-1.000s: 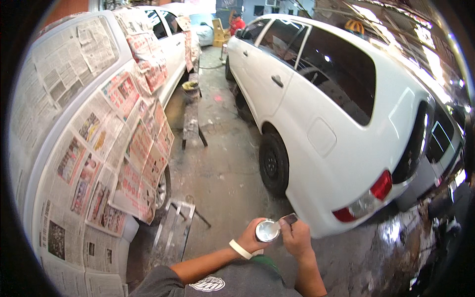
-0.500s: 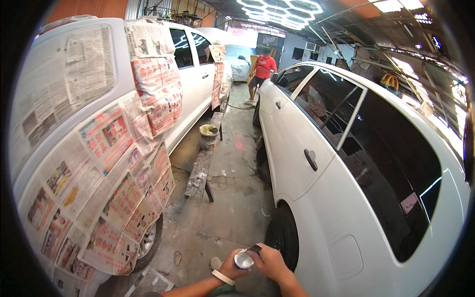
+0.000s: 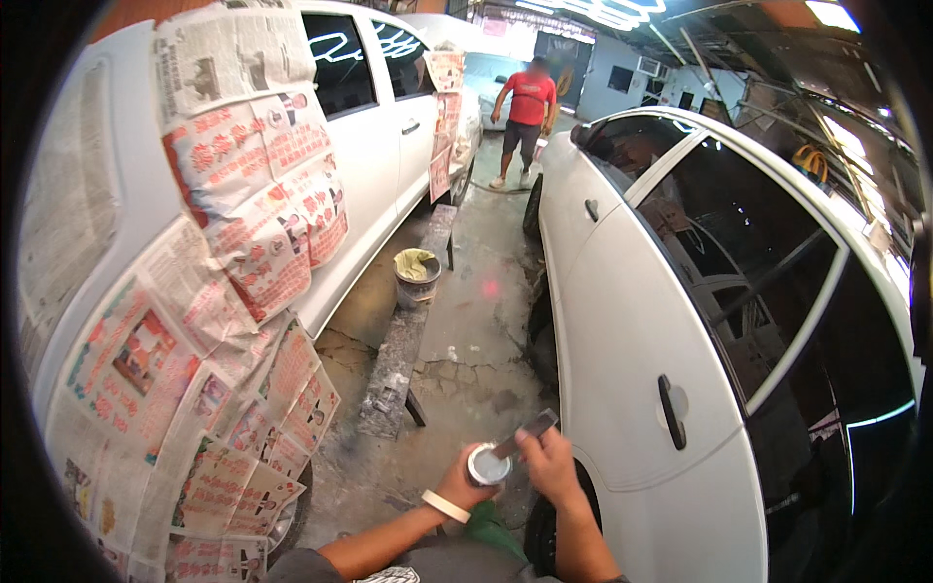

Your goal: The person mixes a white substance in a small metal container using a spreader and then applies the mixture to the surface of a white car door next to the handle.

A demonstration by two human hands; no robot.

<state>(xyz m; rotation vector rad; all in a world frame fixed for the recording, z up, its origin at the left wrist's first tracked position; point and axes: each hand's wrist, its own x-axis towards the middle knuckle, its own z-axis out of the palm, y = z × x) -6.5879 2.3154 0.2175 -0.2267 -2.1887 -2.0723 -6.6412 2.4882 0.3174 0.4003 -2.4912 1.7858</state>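
Observation:
My left hand (image 3: 461,482) is wrapped round a small open can (image 3: 489,465) with pale grey-white stuff inside. A cream ring, like a masking tape roll, (image 3: 446,505) sits on my left wrist. In my right hand (image 3: 550,466), closed just right of the can, is a dark flat scraper (image 3: 536,424). Its lower end reaches over the can's rim; whether it touches the contents I cannot tell. Both hands are in front of my body, close beside the white car (image 3: 622,389) on the right.
Left stands a white vehicle (image 3: 374,146) partly covered with taped newspaper (image 3: 262,185). A narrow, paint-spotted bench (image 3: 394,374) bears a bucket (image 3: 418,287) with a yellowish lining. Farther up the aisle is a person in a red shirt (image 3: 528,102). A hose (image 3: 498,188) lies near their feet.
My view has moved forward between the vehicles. The scraper now stands higher and farther right at the can. The person in red has turned and looks nearer.

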